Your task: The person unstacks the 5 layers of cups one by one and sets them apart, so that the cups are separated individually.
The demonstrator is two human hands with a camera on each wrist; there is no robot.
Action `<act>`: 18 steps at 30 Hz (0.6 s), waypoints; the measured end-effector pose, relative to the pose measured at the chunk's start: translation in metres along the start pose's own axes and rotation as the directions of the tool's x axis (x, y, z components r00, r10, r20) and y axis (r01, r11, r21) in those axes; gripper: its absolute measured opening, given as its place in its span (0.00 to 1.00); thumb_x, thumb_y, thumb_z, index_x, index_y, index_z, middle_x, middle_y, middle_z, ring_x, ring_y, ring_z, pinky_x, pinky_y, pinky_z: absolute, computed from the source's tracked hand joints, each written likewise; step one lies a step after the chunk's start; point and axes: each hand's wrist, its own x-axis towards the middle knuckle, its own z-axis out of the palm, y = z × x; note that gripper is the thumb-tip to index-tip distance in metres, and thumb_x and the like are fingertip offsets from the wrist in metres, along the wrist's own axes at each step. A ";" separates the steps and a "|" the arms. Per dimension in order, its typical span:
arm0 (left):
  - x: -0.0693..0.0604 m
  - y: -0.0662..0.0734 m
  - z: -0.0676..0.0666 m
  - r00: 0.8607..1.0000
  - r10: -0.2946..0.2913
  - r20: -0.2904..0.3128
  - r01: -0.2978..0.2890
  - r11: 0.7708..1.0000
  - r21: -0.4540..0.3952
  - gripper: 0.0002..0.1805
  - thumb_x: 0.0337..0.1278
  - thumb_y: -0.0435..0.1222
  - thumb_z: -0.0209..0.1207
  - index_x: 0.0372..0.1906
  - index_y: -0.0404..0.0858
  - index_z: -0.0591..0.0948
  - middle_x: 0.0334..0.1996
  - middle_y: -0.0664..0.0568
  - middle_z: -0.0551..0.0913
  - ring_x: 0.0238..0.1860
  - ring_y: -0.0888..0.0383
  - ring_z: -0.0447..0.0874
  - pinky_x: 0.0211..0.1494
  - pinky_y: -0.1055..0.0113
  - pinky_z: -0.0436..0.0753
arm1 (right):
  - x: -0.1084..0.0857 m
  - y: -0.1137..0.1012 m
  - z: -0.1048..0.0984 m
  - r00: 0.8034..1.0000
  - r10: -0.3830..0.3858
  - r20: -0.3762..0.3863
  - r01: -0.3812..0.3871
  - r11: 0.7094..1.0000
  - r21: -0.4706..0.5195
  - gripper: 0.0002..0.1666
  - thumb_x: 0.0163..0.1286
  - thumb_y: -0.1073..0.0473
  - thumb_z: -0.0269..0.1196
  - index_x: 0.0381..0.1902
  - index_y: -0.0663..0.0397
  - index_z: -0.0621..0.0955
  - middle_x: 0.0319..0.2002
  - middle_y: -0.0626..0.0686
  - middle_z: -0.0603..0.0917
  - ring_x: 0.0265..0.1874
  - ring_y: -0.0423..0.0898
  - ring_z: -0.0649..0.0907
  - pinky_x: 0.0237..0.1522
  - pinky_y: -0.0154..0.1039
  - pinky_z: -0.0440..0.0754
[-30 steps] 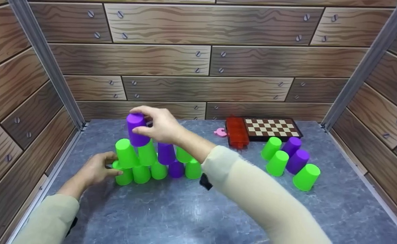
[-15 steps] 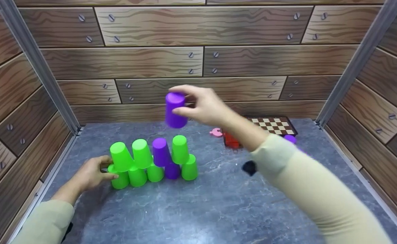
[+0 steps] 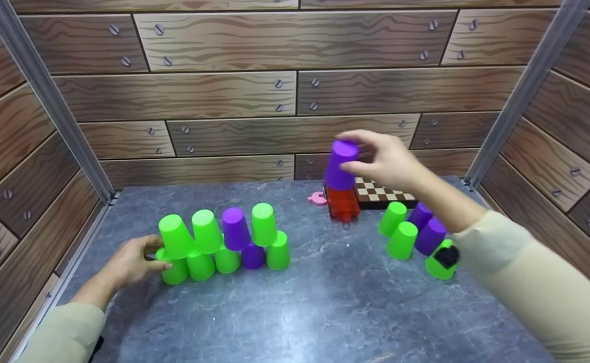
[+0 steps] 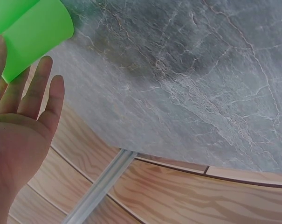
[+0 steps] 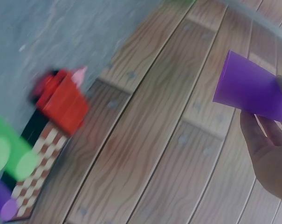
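Note:
In the head view, my right hand pinches an upside-down purple cup in mid-air, thumb in front and fingers behind. My left hand is at the left end of a two-tier cup stack, thumb and fingers around a lower green cup; the left wrist view shows this hand against a green cup. Above that cup stands another green cup. The upper row continues with a green cup, a purple cup and a green cup.
Right of the stack stand several loose cups, among them a green cup and a purple cup. A red translucent box, a pink piece and a checkered board lie at the back. Wood-patterned walls enclose the table.
My right hand has carried the purple cup from above the stack's left part rightward to above the red box. My left hand stays at the stack's left end. The view has shifted slightly.

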 end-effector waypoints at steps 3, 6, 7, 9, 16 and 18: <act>0.000 0.000 0.000 1.000 0.004 0.000 -0.004 1.000 -0.003 0.28 0.56 0.31 0.78 0.58 0.24 0.80 0.54 0.32 0.85 0.59 0.31 0.84 0.61 0.42 0.86 | -0.014 0.016 -0.012 1.000 0.023 -0.013 -0.024 0.999 -0.040 0.32 0.69 0.58 0.75 0.69 0.51 0.81 0.56 0.57 0.88 0.56 0.57 0.88 0.54 0.51 0.87; -0.001 0.000 -0.001 1.000 -0.002 0.002 0.002 1.000 -0.009 0.28 0.56 0.31 0.78 0.58 0.24 0.80 0.54 0.32 0.85 0.59 0.31 0.84 0.60 0.42 0.86 | -0.029 0.031 -0.020 0.999 0.042 -0.012 -0.043 0.998 -0.052 0.32 0.69 0.59 0.75 0.69 0.52 0.81 0.54 0.57 0.89 0.53 0.55 0.89 0.51 0.42 0.88; -0.001 0.000 -0.001 1.000 -0.003 0.003 0.003 1.000 -0.009 0.28 0.56 0.32 0.78 0.58 0.24 0.80 0.54 0.31 0.85 0.59 0.30 0.83 0.60 0.42 0.86 | -0.034 0.036 -0.022 0.999 0.045 -0.013 -0.046 0.997 -0.060 0.31 0.69 0.59 0.76 0.69 0.52 0.81 0.53 0.56 0.89 0.51 0.54 0.89 0.49 0.39 0.88; -0.002 0.001 0.000 1.000 -0.012 0.011 0.012 1.000 -0.005 0.29 0.57 0.33 0.77 0.60 0.25 0.80 0.56 0.31 0.85 0.60 0.30 0.83 0.61 0.41 0.86 | -0.044 0.045 -0.025 0.998 0.059 -0.015 -0.060 0.996 -0.073 0.31 0.68 0.59 0.76 0.69 0.51 0.81 0.51 0.55 0.89 0.48 0.52 0.89 0.45 0.34 0.87; -0.002 0.002 0.000 1.000 -0.021 0.023 0.021 1.000 0.002 0.30 0.59 0.35 0.77 0.62 0.26 0.79 0.58 0.32 0.84 0.62 0.30 0.82 0.61 0.41 0.85 | -0.082 0.071 -0.029 0.991 0.136 0.012 -0.135 0.987 -0.091 0.33 0.68 0.56 0.76 0.70 0.48 0.81 0.53 0.54 0.89 0.50 0.52 0.88 0.50 0.41 0.87; -0.002 0.002 0.001 1.000 -0.023 0.019 0.023 1.000 -0.005 0.29 0.59 0.34 0.77 0.61 0.27 0.80 0.57 0.32 0.84 0.62 0.31 0.82 0.62 0.41 0.85 | -0.093 0.078 -0.029 0.988 0.151 0.023 -0.149 0.986 -0.079 0.33 0.68 0.57 0.77 0.69 0.48 0.81 0.54 0.56 0.89 0.51 0.55 0.88 0.53 0.49 0.87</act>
